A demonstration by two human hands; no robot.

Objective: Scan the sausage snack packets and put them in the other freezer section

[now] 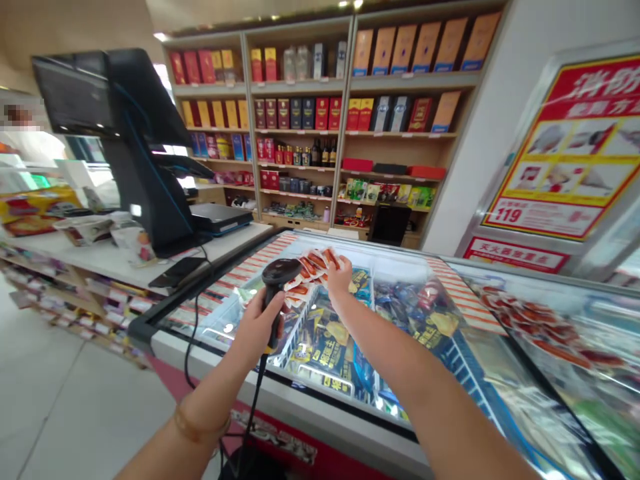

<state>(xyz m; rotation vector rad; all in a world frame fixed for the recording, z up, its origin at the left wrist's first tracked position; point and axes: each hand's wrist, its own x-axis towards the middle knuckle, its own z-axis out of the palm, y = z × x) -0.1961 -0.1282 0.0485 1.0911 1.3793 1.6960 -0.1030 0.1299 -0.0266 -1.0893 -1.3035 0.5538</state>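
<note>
Across the middle and lower frame stretches a long, grey-rimmed chest freezer with a glass top [167, 343], and at frame centre, above the glass, the right grip [340, 270] pinches the right edge of a cluster of reddish-brown, sausage-like sticks in clear plastic packs [311, 264], probably light, slick-skinned and bendable, best taken by that edge. Just left, the left grip [260, 323] curls around the handle of a black, corded plastic handheld scanner [281, 271], likely stiff and light, its handle the natural hold.
</note>
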